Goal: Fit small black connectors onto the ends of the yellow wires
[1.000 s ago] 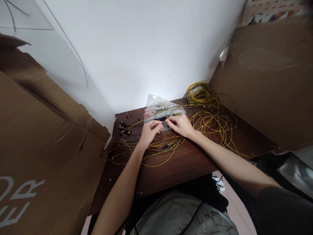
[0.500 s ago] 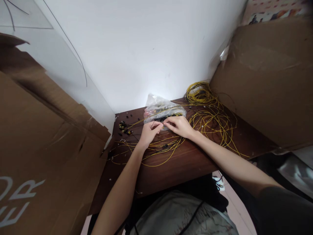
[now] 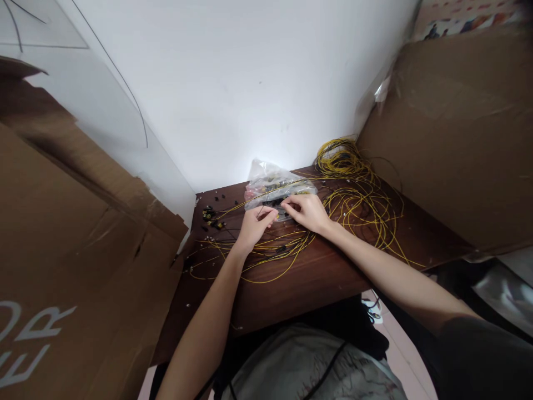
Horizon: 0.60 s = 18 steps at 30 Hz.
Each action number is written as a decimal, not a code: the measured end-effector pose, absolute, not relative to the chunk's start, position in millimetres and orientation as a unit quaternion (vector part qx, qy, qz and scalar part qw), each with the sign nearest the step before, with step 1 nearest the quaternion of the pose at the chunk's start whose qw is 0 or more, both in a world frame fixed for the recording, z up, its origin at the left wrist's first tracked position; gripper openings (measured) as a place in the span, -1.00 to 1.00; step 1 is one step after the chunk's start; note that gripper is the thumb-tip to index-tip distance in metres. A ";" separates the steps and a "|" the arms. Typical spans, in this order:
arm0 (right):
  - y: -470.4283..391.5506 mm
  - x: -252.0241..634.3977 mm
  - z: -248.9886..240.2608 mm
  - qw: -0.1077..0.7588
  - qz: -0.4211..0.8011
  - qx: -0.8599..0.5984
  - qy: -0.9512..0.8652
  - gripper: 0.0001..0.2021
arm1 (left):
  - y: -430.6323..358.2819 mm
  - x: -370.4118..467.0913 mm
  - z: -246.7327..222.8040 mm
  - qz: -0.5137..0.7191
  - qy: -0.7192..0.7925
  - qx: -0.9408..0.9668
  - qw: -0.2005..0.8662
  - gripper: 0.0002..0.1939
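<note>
In front of a clear plastic bag [image 3: 275, 183] with small dark and yellow parts, my left hand [image 3: 256, 225] is closed in a pinch. A small yellow piece shows at its fingertips and a thin dark wire stands up by its fingers; the exact kind is too small to tell. Just to the right, my right hand [image 3: 306, 211] has thumb and forefinger drawn together over the bag's front edge. Whatever lies between those fingers is hidden. Yellow and black wires [image 3: 278, 249] lie loosely on the table below both hands.
A brown table [image 3: 308, 283] holds a coiled yellow wire bundle [image 3: 339, 158] and loose yellow loops [image 3: 362, 214] at right. Small black connectors [image 3: 209, 213] sit at left. Cardboard walls [image 3: 83, 233] flank the table on both sides, with a white wall [image 3: 258, 83] behind.
My right hand has moved slightly away from my left, opening a small gap between the fingertips. My left hand stays in about the same place.
</note>
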State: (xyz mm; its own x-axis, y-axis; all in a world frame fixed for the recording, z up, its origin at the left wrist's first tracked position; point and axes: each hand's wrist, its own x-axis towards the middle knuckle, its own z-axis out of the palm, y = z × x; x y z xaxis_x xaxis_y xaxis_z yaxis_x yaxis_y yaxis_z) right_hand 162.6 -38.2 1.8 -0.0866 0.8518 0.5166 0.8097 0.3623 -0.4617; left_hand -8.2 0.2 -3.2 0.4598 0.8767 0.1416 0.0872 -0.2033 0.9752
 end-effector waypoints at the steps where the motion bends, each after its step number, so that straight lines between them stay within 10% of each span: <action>1: -38.1 162.7 1.8 0.374 0.029 -0.565 -0.735 -0.79 | 0.4 -8.4 -3.5 0.378 0.357 0.678 0.519 -0.83; 18: -39.2 162.6 2.5 0.341 0.056 -0.510 -0.788 -0.79 | 2.3 -9.3 -6.3 0.375 0.343 0.686 0.520 -0.80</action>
